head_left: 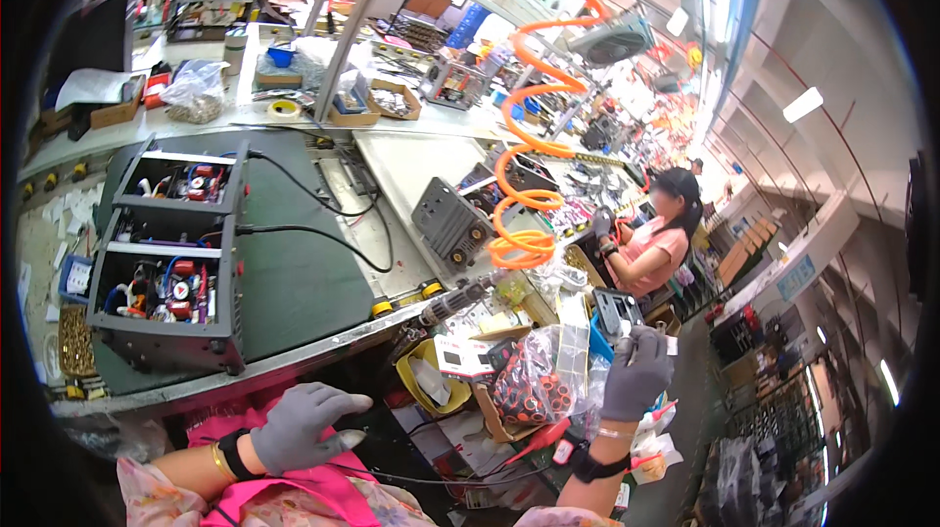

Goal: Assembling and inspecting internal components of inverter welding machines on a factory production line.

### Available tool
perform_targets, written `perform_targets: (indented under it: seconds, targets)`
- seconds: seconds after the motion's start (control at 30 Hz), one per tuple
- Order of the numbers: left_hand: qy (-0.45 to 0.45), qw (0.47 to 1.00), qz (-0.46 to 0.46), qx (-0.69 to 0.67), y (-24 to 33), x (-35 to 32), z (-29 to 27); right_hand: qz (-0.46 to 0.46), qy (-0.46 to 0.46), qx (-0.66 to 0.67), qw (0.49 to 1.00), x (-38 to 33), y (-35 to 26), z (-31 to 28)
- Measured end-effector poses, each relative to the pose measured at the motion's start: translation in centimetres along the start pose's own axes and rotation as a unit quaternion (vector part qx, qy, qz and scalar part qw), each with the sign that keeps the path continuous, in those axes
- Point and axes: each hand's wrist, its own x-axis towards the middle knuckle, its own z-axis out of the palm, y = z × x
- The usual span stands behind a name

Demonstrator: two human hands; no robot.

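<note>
My left hand [308, 426], in a grey glove with bare fingertips, hovers over my lap below the bench edge. Its fingers are apart and nothing is in them. At the right, my gloved right hand [636, 370] is raised above a box of parts, its fingers closed at the lower edge of a small dark panel [617, 311] with fittings on it. The grip itself is partly hidden. On the bench at the left stand two black open-topped electronics cases [235, 282], with red and blue components and wires inside.
Beyond the bench edge lies a bag of black-and-orange round parts [534, 385] beside a yellow bin [431, 380]. A coiled orange hose [529, 199] hangs above another dark panel [446, 223]. Black cables [367, 209] run from the cases. A co-worker [656, 243] sits at the right.
</note>
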Motion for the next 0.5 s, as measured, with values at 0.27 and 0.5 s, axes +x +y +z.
perform_targets:
  seconds: [0.27,0.5]
  targets:
    - [0.058,0.969,0.049,-0.236,2.2,-0.3,-0.4,-0.127,-0.118,0.354,0.919,-2.0,-19.6,-3.9]
    - [0.269,0.947,-0.071,-0.161,0.1,-3.3,-2.2,-0.251,-0.143,0.428,0.856,-5.4,-28.2,-6.1]
